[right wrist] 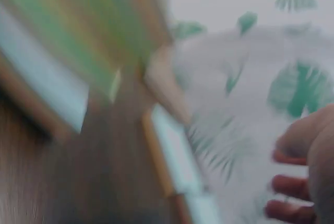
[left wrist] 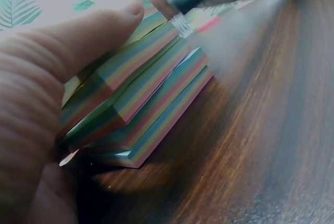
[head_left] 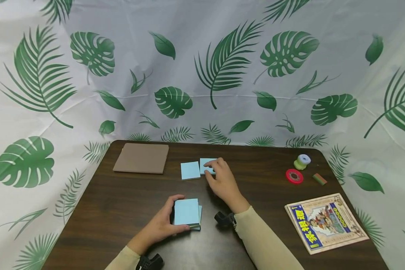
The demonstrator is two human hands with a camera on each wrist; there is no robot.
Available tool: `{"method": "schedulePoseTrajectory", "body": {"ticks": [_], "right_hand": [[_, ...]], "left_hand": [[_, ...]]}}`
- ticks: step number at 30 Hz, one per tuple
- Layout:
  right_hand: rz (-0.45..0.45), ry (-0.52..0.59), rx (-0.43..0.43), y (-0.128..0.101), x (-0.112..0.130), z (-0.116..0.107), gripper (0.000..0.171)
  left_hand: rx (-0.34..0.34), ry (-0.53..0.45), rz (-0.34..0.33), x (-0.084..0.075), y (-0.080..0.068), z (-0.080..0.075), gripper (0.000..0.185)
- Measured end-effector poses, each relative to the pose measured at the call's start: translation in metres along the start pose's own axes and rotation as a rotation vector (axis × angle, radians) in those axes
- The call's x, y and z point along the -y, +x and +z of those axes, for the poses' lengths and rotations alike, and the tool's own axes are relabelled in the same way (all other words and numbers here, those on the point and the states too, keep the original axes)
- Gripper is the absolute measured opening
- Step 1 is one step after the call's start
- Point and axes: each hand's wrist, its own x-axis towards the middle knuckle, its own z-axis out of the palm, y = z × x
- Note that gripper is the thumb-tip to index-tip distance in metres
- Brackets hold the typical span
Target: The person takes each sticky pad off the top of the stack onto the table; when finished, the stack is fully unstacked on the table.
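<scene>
Left hand: the left hand (head_left: 160,225) lies nearest the viewer, its fingers and thumb curled round the stack of sticky-note pads (head_left: 187,213), gripping it at its left edge; in the left wrist view the thumb (left wrist: 78,41) presses on the top pad.
Stack of sticky-note pads: it sits on the dark wooden table (head_left: 114,210) just in front of the person, blue on top, with rainbow-striped edges showing in the left wrist view (left wrist: 146,104); the pads lie skewed, not squared up.
Right hand: the right hand (head_left: 222,180) reaches farther out over the table, fingers loosely bent, fingertips resting on the right blue sticky note (head_left: 206,165); whether it pinches the note I cannot tell. The right wrist view is too blurred to help.
Left blue sticky note: the left blue sticky note (head_left: 190,170) lies flat just beside the right one, clear of both hands.
Picture book: a picture book (head_left: 325,222) with a blue and yellow cover lies near the table's right front edge, well apart from the hands.
Far right items: a red tape roll (head_left: 294,176), a small green and brown eraser (head_left: 319,179) and a green spool with a pale top (head_left: 302,161) sit near one another.
Far left item: a brown board (head_left: 141,158) lies flat near the back edge.
Backdrop: a white leaf-print cloth (head_left: 202,67) hangs behind the table.
</scene>
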Motion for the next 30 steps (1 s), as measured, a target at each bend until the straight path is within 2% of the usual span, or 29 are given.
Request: {"method": "schedulePoseTrajectory", "body": {"ticks": [6,14,17,20,23,25,30], "right_hand": [[-0.09,-0.065,0.155,-0.006,0.042,-0.018,0.028],[-0.284,-0.117,0.238,-0.011,0.063,-0.026,0.029],[-0.343,-0.142,0.35,-0.014,0.068,-0.026,0.04],[-0.335,-0.166,0.543,-0.019,0.071,-0.024,0.057],[-0.265,-0.177,0.692,-0.024,0.074,-0.021,0.073],[-0.23,-0.185,0.733,-0.026,0.075,-0.019,0.078],[-0.193,-0.226,0.751,-0.028,0.075,-0.018,0.081]], "left_hand": [[-0.011,-0.002,0.008,-0.001,0.001,0.001,0.091],[-0.026,0.015,0.027,0.0,0.001,0.001,0.088],[-0.02,0.004,0.029,0.001,0.001,0.0,0.086],[-0.021,0.007,0.038,0.001,0.0,-0.001,0.085],[-0.025,0.019,0.048,0.002,0.0,-0.001,0.084],[-0.027,0.026,0.053,0.002,0.0,0.0,0.083],[-0.052,0.066,0.062,0.002,0.0,0.001,0.084]]}}
